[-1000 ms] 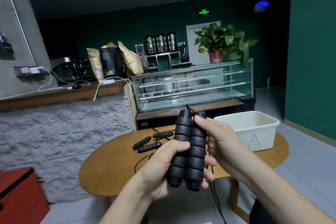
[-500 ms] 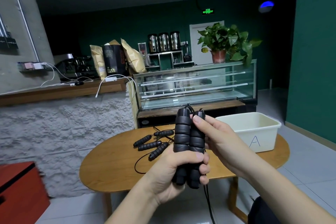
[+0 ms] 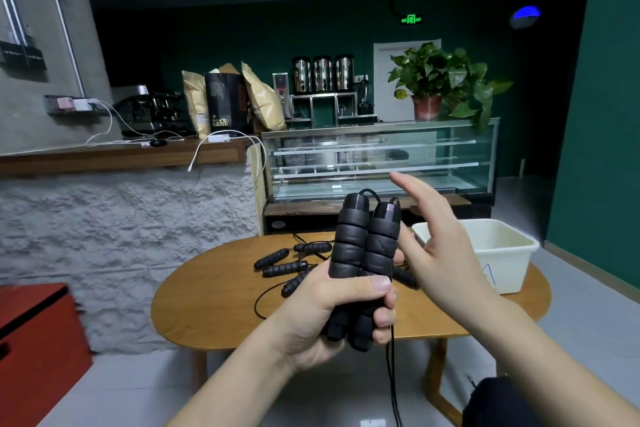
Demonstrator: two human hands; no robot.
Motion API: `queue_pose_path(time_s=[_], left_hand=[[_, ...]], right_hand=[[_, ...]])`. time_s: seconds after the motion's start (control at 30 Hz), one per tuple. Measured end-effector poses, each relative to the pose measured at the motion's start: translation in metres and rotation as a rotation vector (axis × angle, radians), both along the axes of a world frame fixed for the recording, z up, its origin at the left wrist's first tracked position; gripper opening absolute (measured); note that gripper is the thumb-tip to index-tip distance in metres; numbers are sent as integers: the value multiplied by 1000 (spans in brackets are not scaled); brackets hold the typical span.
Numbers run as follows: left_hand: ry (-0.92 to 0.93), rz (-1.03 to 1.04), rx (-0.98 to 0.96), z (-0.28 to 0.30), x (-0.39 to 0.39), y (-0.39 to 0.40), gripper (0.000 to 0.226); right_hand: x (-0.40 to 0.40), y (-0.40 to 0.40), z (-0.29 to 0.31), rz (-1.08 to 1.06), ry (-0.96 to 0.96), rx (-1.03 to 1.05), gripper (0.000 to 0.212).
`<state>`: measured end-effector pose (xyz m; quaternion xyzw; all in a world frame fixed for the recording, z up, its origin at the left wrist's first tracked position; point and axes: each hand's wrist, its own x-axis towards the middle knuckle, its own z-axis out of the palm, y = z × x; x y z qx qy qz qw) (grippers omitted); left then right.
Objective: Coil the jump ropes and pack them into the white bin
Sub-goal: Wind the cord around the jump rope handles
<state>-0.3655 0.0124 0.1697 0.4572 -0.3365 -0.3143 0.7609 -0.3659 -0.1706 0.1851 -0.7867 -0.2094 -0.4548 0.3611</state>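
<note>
Black foam handles [image 3: 363,260], two of them side by side and upright, sit clamped in the left hand [image 3: 332,315], thumb across the front and fingers curled behind. Their cord [image 3: 393,374] hangs straight down from the fist toward the floor. The right hand [image 3: 440,253] is just beside the handles with its fingers spread and straight, holding nothing. More handles [image 3: 287,262] and cord lie loose on the table [image 3: 214,315], and the bin [image 3: 502,253] stands at its far right end, near the right hand.

To my eye the coiling is only starting. The free hand should catch the hanging cord close under the fist and wind even loops round the paired handles, the left hand keeping them pressed together so they do not splay. Slack left trailing could snag the table leg.
</note>
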Motion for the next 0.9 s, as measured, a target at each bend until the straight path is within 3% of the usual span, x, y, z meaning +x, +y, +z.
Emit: queue_pose_path(time_s=[0.17, 0.3, 0.47, 0.53, 0.63, 0.73, 0.9], left_hand=[[34, 21, 16, -1, 3, 1, 37], [-8, -18, 69, 0, 3, 5, 45], [-42, -139, 77, 2, -3, 5, 38], [-44, -140, 84, 4, -3, 3, 33], [-56, -88, 110, 8, 1, 5, 27], [-131, 66, 179, 18, 13, 14, 24], [-511, 369, 421, 35, 26, 32, 14]], right_hand=[[10, -2, 2, 48, 46, -92, 49], [8, -1, 6, 71, 117, -94, 55], [9, 11, 14, 66, 268, 23, 11], [3, 19, 8, 140, 375, 37, 25], [0, 22, -7, -2, 544, -234, 24], [0, 23, -4, -112, 412, -367, 9], [-6, 15, 10, -212, 380, -617, 9]])
